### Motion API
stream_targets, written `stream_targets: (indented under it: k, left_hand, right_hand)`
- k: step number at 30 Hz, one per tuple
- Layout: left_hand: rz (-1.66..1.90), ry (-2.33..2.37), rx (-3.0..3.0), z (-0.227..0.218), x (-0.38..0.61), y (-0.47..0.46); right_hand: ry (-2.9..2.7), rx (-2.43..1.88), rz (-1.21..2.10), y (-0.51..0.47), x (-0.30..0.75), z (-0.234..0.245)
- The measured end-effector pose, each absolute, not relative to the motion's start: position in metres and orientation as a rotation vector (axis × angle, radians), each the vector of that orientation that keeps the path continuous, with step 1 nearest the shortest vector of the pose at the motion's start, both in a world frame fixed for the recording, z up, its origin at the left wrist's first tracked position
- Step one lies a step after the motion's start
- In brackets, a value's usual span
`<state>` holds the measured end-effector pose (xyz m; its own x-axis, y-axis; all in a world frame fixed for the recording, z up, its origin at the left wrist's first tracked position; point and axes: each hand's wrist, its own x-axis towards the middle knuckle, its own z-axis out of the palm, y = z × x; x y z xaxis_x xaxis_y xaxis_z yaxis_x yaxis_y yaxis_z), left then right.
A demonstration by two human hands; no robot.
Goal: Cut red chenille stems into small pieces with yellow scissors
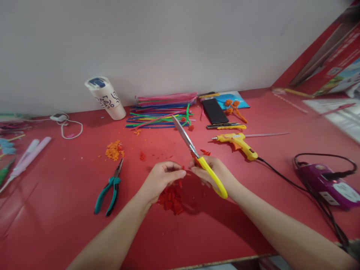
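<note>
Between the thumb and fingers of my left hand (163, 178) is pinched a small red piece (180, 182), too small to name more closely. My right hand (215, 172) is closed around yellow-handled scissors (209, 170), whose blades point up and away to the left. Its fingertips come close to the red piece; whether they touch it I cannot tell. Just below my left hand a pile of red scraps (171, 200) lies on the red table (157, 240). A few red bits (206, 152) lie behind my right hand.
Teal pliers (114, 183) and orange scraps (114, 150) lie to the left. A white tumbler (108, 99) and several pipe cleaners (163, 112) are at the back. Rightward are a phone (215, 111), a box cutter (227, 126), a yellow glue gun (237, 143) and a corded purple power strip (326, 183).
</note>
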<state>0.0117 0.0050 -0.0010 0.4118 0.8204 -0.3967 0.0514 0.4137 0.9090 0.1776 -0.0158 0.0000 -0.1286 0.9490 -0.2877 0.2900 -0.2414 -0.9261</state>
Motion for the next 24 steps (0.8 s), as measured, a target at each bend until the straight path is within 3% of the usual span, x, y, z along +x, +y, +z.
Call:
stream_targets:
  k: [11, 24]
  left_hand:
    - [0.742, 0.869, 0.786, -0.005, 0.006, 0.010]
    - [1.250, 0.884, 0.769, -0.001, 0.004, 0.015]
  right_hand:
    - [-1.546, -1.485, 1.350, -0.017, 0.178, 0.006]
    - [-2.339, -1.816, 0.376, -0.019, 0.178, -0.006]
